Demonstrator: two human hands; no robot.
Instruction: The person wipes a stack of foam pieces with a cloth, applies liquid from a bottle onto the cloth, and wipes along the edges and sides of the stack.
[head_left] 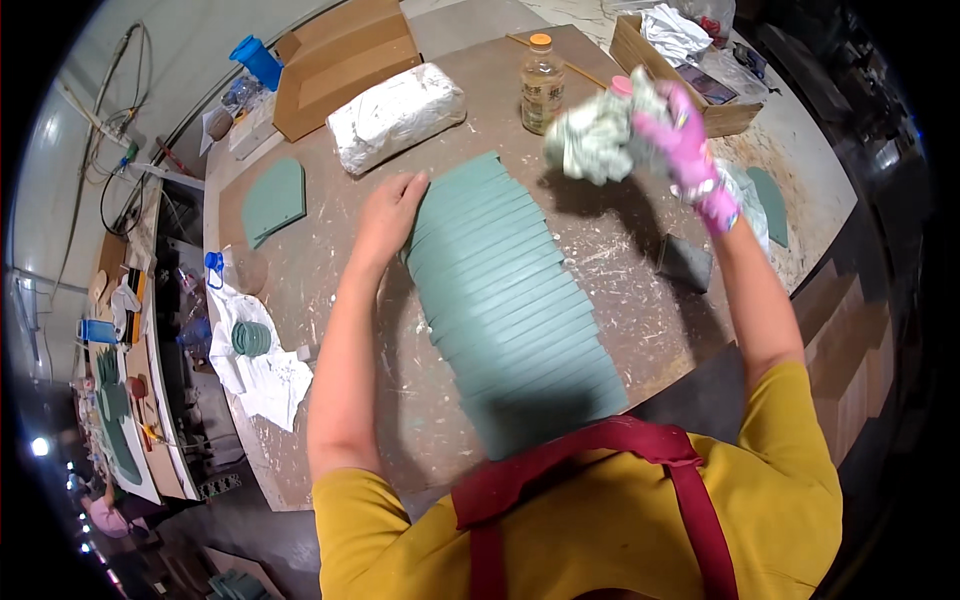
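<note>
A fanned row of overlapping flat green pieces point(510, 290) lies across the middle of the table, reaching close to my body. My bare left hand point(392, 212) is closed against its far left edge, fingers together at the corner. My right hand point(682, 145), in a pink patterned glove, is raised to the right of the row and grips a crumpled pale cloth point(600, 138). That cloth is somewhat blurred and hangs above the table, apart from the green pieces. Behind it, the pink cap point(621, 86) of some container peeks out; the rest is hidden.
Beyond the row are a white wrapped block point(396, 115), an orange-capped bottle point(542, 85) and an open cardboard box point(350, 60). A rounded green piece point(274, 202) and a white cloth point(262, 375) lie left. A dark block point(685, 263) and a wooden box point(735, 120) stand right.
</note>
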